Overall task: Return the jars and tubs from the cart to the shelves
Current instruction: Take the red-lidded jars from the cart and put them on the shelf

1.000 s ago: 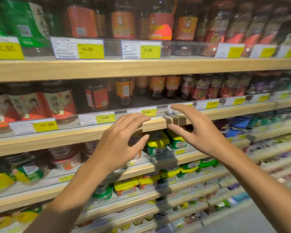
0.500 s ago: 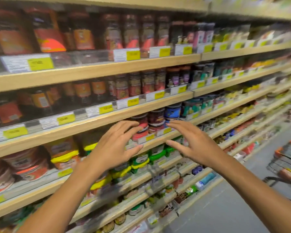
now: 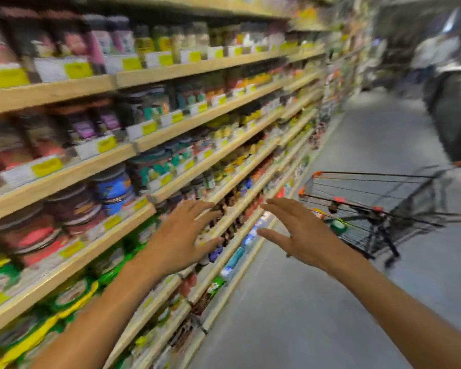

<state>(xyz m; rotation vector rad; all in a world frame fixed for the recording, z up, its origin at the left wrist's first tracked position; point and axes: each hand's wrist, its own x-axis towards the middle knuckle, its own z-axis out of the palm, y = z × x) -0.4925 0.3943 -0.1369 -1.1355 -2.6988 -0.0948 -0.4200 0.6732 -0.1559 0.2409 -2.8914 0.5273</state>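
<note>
Beside the shelf edges (image 3: 186, 179), left hand (image 3: 183, 235) and right hand (image 3: 301, 233) hover spread and empty, cart (image 3: 370, 206) beyond.

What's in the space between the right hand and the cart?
Nothing stands there. In the head view, only bare grey floor and open air separate the right hand from the cart, which sits farther down the aisle.

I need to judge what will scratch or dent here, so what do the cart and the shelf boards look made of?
Cart: thin dark wire mesh, probably coated or painted metal, with orange corner caps that look plastic. Shelf boards: pale tan front edges with a matte look, like wood or a wood-effect laminate; motion blur hides any grain, so I cannot say which.
</note>
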